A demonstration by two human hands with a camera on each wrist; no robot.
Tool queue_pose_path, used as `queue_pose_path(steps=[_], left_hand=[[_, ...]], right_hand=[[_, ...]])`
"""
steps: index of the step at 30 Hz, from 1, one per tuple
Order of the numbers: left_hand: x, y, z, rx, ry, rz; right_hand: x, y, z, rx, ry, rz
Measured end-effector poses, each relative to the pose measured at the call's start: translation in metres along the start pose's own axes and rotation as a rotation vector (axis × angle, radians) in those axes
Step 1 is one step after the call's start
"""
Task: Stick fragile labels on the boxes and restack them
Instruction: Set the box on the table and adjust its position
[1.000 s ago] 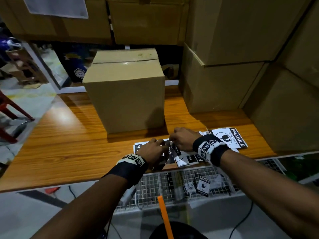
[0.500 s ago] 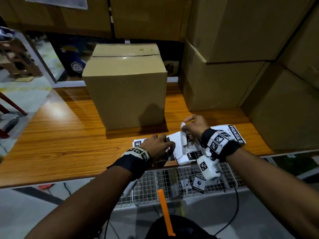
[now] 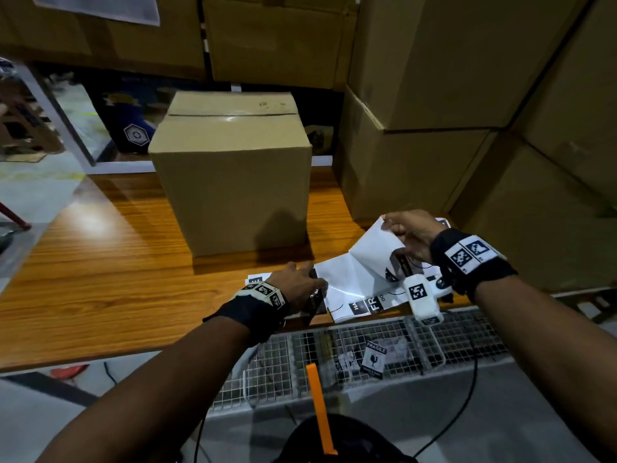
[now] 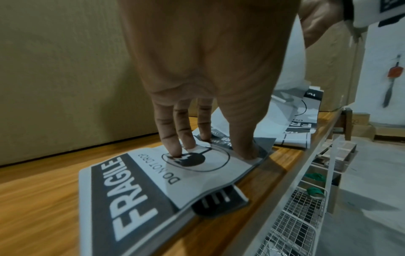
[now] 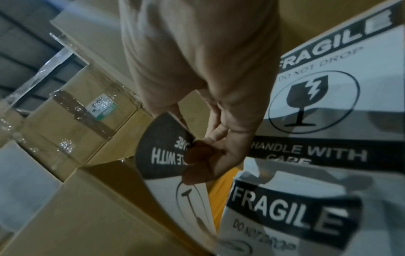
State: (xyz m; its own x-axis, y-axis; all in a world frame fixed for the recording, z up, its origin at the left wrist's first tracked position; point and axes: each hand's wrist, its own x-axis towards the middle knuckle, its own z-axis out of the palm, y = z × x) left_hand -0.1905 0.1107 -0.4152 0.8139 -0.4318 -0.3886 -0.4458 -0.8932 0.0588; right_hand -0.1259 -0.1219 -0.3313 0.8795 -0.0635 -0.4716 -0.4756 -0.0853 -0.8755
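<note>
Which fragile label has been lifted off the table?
The label pinched by the right hand, its sheet curling upward. The label under the left hand lies flat on the wooden table.

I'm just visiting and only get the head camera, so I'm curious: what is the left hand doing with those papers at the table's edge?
Observer: The left wrist view shows the left hand with straight fingertips pressing a flat label onto the table. The label reads FRAGILE, DO NOT DROP.
Operator: And the white sheet that the right hand holds up, is it blank?
Observer: No. In the right wrist view the right hand pinches that curled sheet by a black band on its far side, printed HANDLE WITH CARE.
</note>
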Motion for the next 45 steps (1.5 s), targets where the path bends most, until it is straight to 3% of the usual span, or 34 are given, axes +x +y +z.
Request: queue_pose_path(steps=[14,26,33,37,39,42,44,45], left_hand=[[0.003,0.005,-0.005,0.151,0.030,0.117],[-0.002,0.015,-0.009,0.208,0.032,0.073],[0.005,0.012,-0.005,0.227,0.001,0.061],[0.008,0.008,-0.004,0.243,0.016,0.106],[0.007,0.002,-0.007,0.215,0.016,0.133],[0.001,0.002,-0.023,0.025,0.190,0.031],[-0.009,0.005,-0.045,-0.502,0.397,-0.103],[-0.012,0.004,-0.055,-0.879,0.411,-0.148]], right_hand=[[-0.006,-0.010,-0.026,0.051,0.076,-0.141],[0.000,-0.020,-0.048,-0.038,0.135,-0.274],[-0.001,-0.040,-0.066,0.112,0.151,-0.318],[-0.020,-0.054,-0.070,0.144,0.083,-0.418],[-0.037,-0.048,-0.055,0.024,0.056,-0.546],[-0.062,-0.024,-0.026,-0.292,0.041,-0.864],[-0.077,-0.005,-0.004,-0.517,0.019,-1.116],[-0.081,0.005,0.005,-0.613,-0.015,-1.232]])
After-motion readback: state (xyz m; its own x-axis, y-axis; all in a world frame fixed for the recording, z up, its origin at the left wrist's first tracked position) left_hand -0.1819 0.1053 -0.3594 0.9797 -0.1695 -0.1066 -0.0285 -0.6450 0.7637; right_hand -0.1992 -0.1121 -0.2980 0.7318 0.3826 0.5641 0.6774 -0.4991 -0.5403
